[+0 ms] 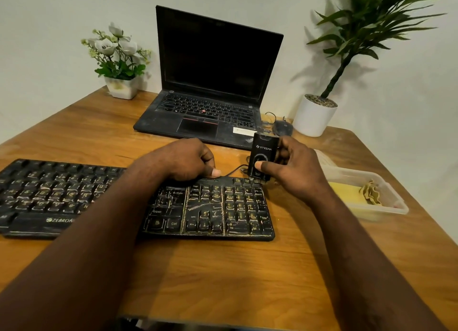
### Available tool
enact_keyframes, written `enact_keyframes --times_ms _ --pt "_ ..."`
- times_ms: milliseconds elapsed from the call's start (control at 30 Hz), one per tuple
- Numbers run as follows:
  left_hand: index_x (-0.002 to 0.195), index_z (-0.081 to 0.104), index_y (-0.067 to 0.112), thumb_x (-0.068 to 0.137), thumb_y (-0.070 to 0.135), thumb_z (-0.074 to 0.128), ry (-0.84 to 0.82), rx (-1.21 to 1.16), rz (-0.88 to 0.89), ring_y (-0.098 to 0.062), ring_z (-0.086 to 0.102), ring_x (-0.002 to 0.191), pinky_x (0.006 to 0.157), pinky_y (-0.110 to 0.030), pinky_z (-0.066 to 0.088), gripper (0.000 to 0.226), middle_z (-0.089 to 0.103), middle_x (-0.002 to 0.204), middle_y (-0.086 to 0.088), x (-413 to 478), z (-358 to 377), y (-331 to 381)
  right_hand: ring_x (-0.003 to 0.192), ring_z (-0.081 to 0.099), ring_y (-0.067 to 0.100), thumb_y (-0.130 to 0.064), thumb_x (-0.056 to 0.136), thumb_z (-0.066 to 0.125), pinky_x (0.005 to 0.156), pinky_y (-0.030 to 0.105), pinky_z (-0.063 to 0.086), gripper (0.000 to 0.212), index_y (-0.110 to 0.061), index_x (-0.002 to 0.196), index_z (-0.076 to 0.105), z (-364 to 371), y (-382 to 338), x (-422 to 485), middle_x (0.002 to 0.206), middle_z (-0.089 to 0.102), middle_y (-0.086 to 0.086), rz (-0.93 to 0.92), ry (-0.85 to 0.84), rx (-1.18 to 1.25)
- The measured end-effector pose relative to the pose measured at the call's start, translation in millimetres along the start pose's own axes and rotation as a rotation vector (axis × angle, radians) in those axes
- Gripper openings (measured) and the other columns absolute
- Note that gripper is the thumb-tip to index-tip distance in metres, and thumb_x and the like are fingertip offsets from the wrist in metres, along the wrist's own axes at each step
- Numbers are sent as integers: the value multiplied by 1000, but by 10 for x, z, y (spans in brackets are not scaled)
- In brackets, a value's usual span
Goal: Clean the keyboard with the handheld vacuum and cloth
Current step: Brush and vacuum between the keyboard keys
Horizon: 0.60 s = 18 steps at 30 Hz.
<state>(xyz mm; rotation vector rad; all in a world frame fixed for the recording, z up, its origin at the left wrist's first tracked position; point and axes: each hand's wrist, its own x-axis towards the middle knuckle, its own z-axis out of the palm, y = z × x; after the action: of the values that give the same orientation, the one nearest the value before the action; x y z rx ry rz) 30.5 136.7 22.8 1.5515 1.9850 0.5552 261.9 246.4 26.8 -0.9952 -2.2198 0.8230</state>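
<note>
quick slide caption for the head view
Right hand holds the handheld vacuum at the far right corner of the dusty keyboard; left hand rests on its back edge.

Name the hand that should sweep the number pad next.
Right. The right hand grips the handheld vacuum, thumb on its button, nozzle down at the keyboard corner above the number pad; the left hand only holds the keyboard's back edge.

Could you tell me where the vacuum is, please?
In the head view, the right hand holds the vacuum upright over the keyboard's far right corner, before the laptop.
</note>
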Motion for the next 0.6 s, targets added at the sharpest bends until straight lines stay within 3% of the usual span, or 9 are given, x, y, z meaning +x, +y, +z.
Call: enact_keyframes --times_ms 100,200,400,533,600 --pt "77 75 23 94 32 75 36 9 -22 -10 63 75 75 -33 49 19 71 72 9 14 -6 -37 105 69 19 -21 82 86 85 44 63 51 -23 124 57 -14 -2 -3 115 70 -3 9 -9 5" --pt "77 75 24 96 29 74 55 11 -29 -9 63 73 75 -33 51 19 71 72 9 22 -2 -58 97 70 19 -19 77 88 71 35 60 49 -26 114 55 -62 9 -6 106 68 -7 5 -23 -4" --pt "74 74 25 95 28 74 71 2 -36 -7 60 68 70 -30 47 22 67 65 13 33 0 -56 90 72 19 -17 74 89 60 25 57 46 -22 107 57 -106 36 -1 105 70 -1 14 -28 24" --pt "77 75 21 94 34 75 66 -11 -49 -9 61 66 71 -33 52 22 69 67 8 20 3 -49 85 76 24 -6 73 88 59 27 58 44 -14 106 61 -178 25 -32 101 74 7 10 -163 163" --pt "79 75 19 93 37 75 60 -11 -50 -9 61 67 73 -34 52 23 69 69 6 17 1 -44 85 76 23 -8 73 89 61 30 60 46 -12 108 61 -160 35 -26 101 74 7 -7 -145 154"
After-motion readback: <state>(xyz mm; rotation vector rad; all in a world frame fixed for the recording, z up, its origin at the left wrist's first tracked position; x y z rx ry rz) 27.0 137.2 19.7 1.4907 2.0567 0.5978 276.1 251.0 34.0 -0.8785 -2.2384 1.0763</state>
